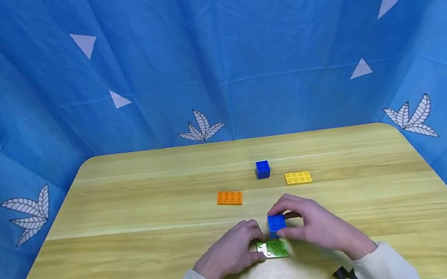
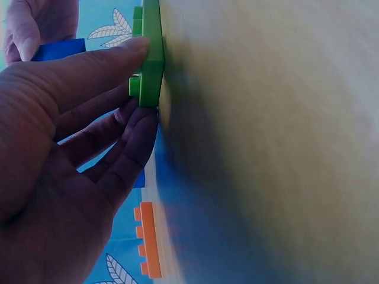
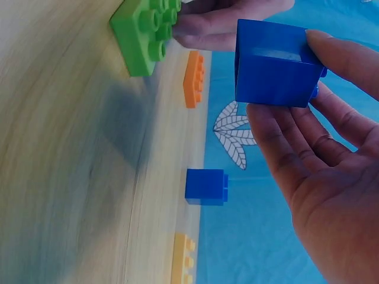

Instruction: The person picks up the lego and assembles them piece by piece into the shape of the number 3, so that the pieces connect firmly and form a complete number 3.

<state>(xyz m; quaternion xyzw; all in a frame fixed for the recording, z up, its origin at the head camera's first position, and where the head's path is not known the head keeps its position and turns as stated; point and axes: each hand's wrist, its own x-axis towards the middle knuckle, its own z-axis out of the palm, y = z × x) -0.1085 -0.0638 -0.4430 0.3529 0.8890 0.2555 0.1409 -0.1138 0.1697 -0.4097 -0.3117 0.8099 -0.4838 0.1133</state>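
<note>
My right hand (image 1: 313,224) pinches a blue square building block (image 1: 276,225) between thumb and fingers, its studs facing up. In the right wrist view this block (image 3: 275,64) is held above the wood surface. Just in front of it, my left hand (image 1: 238,248) grips the left end of a flat green block (image 1: 275,248) with two rows of studs. The left wrist view shows the thumb on the green block's (image 2: 153,59) studded side and the fingertips at its end, low over the table. The blue block overlaps the green block's far edge in the head view.
Beyond the hands, an orange flat block (image 1: 229,198) lies to the left, a second blue block (image 1: 263,169) stands farther back, and a yellow flat block (image 1: 298,177) lies to the right. The wooden table (image 1: 137,254) ends at a blue curtain (image 1: 279,47).
</note>
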